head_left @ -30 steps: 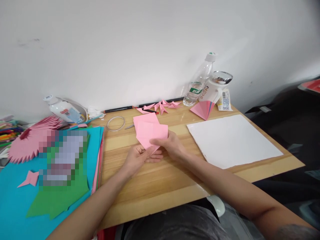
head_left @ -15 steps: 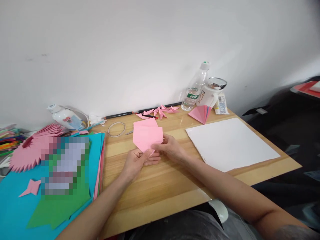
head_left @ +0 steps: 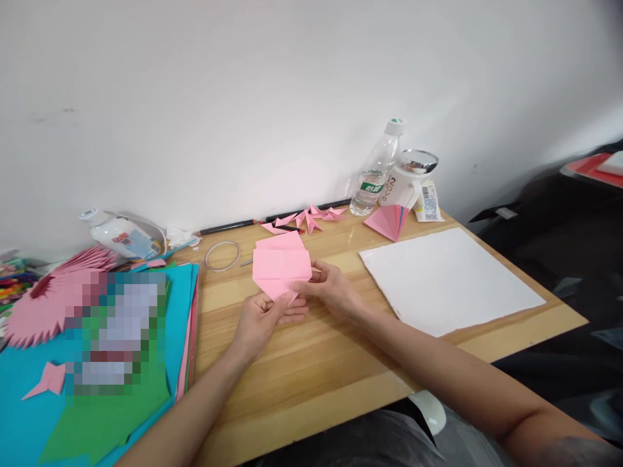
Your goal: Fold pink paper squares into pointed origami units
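Note:
Between both hands, above the wooden table [head_left: 311,370], is a folded piece of pink paper [head_left: 281,263]. It has a pointed lower end and a crease across its middle. My left hand [head_left: 263,318] grips the lower point, thumb on top and fingers beneath. My right hand [head_left: 328,285] pinches the lower right edge, with its thumb on the face and the fingers partly hidden behind. Beyond the paper lie several small pink folded paper pieces [head_left: 311,217] and dark pencils [head_left: 228,227]. A thin ring [head_left: 222,255] rests left of the paper.
At right is a white board [head_left: 452,279]; behind it stand a water bottle [head_left: 374,172], a mug [head_left: 407,178] and a pink paper fan [head_left: 387,222]. Blue paper sheets [head_left: 29,415], a spiky pink paper ring [head_left: 29,311] and a white glue bottle [head_left: 121,235] occupy the left.
The view has shifted slightly, so the left-hand things appear farther left and lower. The pink paper tilts a little differently; both hands keep their hold on it.

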A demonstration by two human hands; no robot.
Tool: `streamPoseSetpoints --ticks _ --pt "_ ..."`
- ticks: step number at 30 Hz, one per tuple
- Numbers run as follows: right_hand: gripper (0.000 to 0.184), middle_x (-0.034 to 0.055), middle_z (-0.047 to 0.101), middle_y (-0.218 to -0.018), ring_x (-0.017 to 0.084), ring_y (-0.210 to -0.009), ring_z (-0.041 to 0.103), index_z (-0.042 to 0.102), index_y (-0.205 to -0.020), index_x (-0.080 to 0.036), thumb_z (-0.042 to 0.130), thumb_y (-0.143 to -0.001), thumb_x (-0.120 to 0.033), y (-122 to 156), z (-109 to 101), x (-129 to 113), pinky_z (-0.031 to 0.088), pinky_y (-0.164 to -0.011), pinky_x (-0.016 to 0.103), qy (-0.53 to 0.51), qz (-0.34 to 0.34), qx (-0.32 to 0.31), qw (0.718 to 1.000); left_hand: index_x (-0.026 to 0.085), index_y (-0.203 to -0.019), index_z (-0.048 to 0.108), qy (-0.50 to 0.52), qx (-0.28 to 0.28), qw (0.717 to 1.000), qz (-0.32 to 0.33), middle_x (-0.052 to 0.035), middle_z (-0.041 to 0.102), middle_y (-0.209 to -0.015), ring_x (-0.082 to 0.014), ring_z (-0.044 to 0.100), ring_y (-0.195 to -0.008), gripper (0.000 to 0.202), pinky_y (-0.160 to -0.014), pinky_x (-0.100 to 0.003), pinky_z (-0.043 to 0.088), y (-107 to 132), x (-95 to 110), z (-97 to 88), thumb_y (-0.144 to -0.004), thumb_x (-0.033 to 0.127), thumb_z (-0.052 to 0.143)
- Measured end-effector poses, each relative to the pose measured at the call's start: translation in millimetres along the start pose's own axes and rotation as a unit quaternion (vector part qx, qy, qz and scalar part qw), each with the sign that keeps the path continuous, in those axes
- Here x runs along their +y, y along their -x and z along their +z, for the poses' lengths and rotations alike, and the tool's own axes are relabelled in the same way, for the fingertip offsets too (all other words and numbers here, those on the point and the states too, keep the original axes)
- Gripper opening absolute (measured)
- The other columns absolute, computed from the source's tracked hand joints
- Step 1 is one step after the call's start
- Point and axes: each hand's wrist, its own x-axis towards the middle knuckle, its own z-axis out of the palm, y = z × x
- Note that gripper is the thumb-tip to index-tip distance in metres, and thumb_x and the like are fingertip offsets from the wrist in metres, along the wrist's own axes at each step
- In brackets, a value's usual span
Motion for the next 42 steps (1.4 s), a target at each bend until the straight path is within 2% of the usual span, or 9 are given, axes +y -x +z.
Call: streamPoseSetpoints --ticks 5,9,14,19,26,30,32,37,42 --pt "0.047 0.0024 0.07 -0.079 0.015 -0.069 0.065 0.06 -0.096 -0.016 0.079 -0.055 -0.027 -1 -4 0 0.05 -0.07 0.031 0.0 0.022 -0.024 0.999 0.01 -0.082 0.069 -0.023 0.012 0.999 0.018 -0.0097 0.073 -0.078 -0.0271 0.069 -0.074 0.038 -0.069 -0.039 0.057 -1 3 -2.7 -0.062 0.042 0.074" --pt "0.048 0.002 0.07 -0.075 0.014 -0.065 0.064 0.063 -0.093 -0.014 0.082 -0.049 -0.024 -4 -6 0 0.049 -0.068 0.028 -0.003 0.023 -0.003 1.0 0.01 -0.082 0.07 -0.026 0.017 0.999 0.027 -0.0104 0.073 -0.077 -0.0279 0.069 -0.072 0.045 -0.065 -0.039 0.057 -2 3 -3.7 -0.058 0.048 0.074" --pt "0.041 -0.0006 0.068 -0.062 0.011 -0.057 0.061 0.066 -0.079 -0.012 0.084 -0.044 -0.024 -5 -5 -1 0.048 -0.061 0.023 -0.006 0.044 0.012 0.999 0.01 -0.079 0.07 -0.021 0.025 0.998 0.044 -0.011 0.073 -0.076 -0.028 0.069 -0.071 0.042 -0.065 -0.04 0.058 -1 3 -3.2 -0.058 0.046 0.075" --pt "0.035 0.001 0.068 -0.069 0.01 -0.058 0.062 0.065 -0.079 -0.013 0.082 -0.051 -0.028 -6 -11 -5 0.05 -0.061 0.022 -0.017 0.065 -0.015 0.998 0.009 -0.081 0.07 -0.031 0.031 0.998 0.048 -0.013 0.073 -0.077 -0.0282 0.069 -0.07 0.038 -0.065 -0.041 0.058 0 4 -3.8 -0.06 0.041 0.075" --pt "0.032 -0.0005 0.065 -0.069 0.01 -0.061 0.06 0.059 -0.083 -0.014 0.075 -0.062 -0.032 -5 -11 -8 0.05 -0.067 0.024 0.025 0.016 -0.043 0.999 0.009 -0.08 0.069 -0.03 0.035 0.998 0.049 -0.0136 0.072 -0.076 -0.028 0.069 -0.068 0.038 -0.062 -0.039 0.057 0 7 -4.9 -0.06 0.041 0.075" --pt "0.045 0.0015 0.065 -0.079 0.014 -0.07 0.061 0.054 -0.097 -0.017 0.076 -0.059 -0.028 -1 -4 -7 0.049 -0.07 0.029 0.088 -0.015 -0.083 0.993 0.012 -0.072 0.069 -0.057 0.041 0.995 0.069 -0.0085 0.072 -0.068 -0.0251 0.068 -0.06 0.033 -0.056 -0.035 0.056 0 8 -3.4 -0.058 0.041 0.075" --pt "0.05 0.0026 0.065 -0.082 0.015 -0.072 0.061 0.052 -0.099 -0.016 0.077 -0.056 -0.023 1 -1 -6 0.049 -0.07 0.03 0.135 -0.03 -0.084 0.987 0.014 -0.067 0.069 -0.076 0.037 0.993 0.081 -0.0051 0.07 -0.063 -0.0238 0.067 -0.057 0.029 -0.053 -0.033 0.056 0 7 -2.3 -0.058 0.04 0.075" --pt "0.041 0.0016 0.064 -0.076 0.013 -0.064 0.058 0.052 -0.093 -0.014 0.072 -0.058 -0.021 2 -1 -2 0.048 -0.062 0.027 0.188 -0.05 -0.062 0.979 0.016 -0.066 0.068 -0.115 0.024 0.989 0.093 -0.0013 0.067 -0.057 -0.0209 0.065 -0.053 0.022 -0.052 -0.032 0.055 2 4 -2.3 -0.061 0.036 0.072" --pt "0.034 -0.0015 0.061 -0.072 0.011 -0.061 0.055 0.052 -0.09 -0.015 0.064 -0.059 -0.012 0 -4 -2 0.044 -0.056 0.022 0.218 -0.078 -0.053 0.971 0.015 -0.061 0.066 -0.138 0.03 0.987 0.082 -0.0029 0.068 -0.059 -0.0219 0.066 -0.055 0.023 -0.057 -0.033 0.056 4 4 -1.9 -0.063 0.037 0.071"
